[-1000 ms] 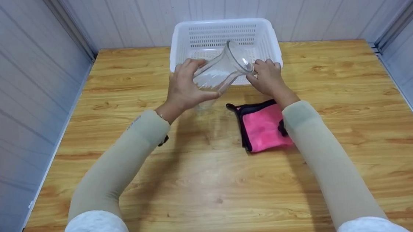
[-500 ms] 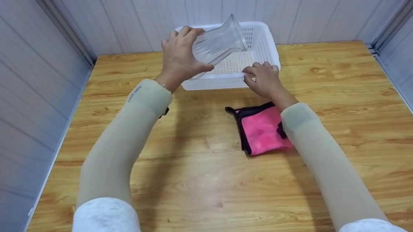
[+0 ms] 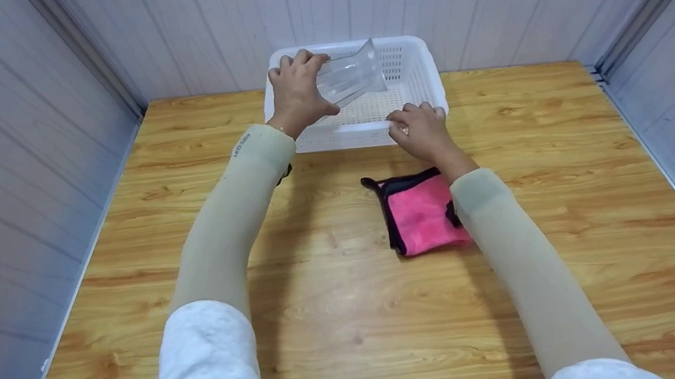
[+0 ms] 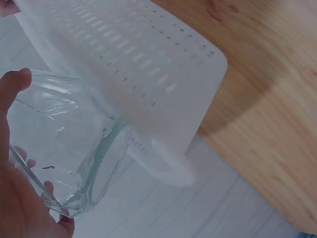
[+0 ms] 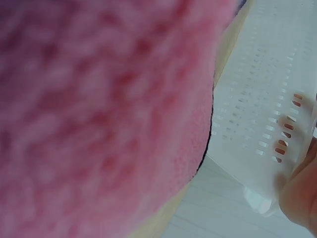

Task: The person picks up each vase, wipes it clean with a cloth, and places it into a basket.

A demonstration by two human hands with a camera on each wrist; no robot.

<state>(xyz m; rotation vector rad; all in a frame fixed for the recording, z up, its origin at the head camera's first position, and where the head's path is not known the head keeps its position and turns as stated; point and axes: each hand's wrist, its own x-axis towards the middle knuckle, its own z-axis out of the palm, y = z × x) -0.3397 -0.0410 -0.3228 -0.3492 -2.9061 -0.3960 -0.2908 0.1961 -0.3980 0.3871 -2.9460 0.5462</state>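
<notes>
My left hand grips a clear glass vase around its body, thumb on the near side and fingers over the far side. The vase lies tilted over the white plastic basket, its flared mouth pointing right. In the left wrist view the vase's thick square base shows, close beside the basket wall. At the basket's front rim, toward the right corner, my right hand pinches the edge with curled fingers. The right wrist view catches part of that hand at the rim.
A folded pink cloth with black edging lies on the wooden table, partly under my right forearm. It fills much of the right wrist view. Behind the basket rises a white panelled wall, with more panels at both sides.
My left hand has carried the vase farther back and over the basket. My right hand moved from beside the vase's mouth to the basket's front rim, where it stays. The cloth lies still.
</notes>
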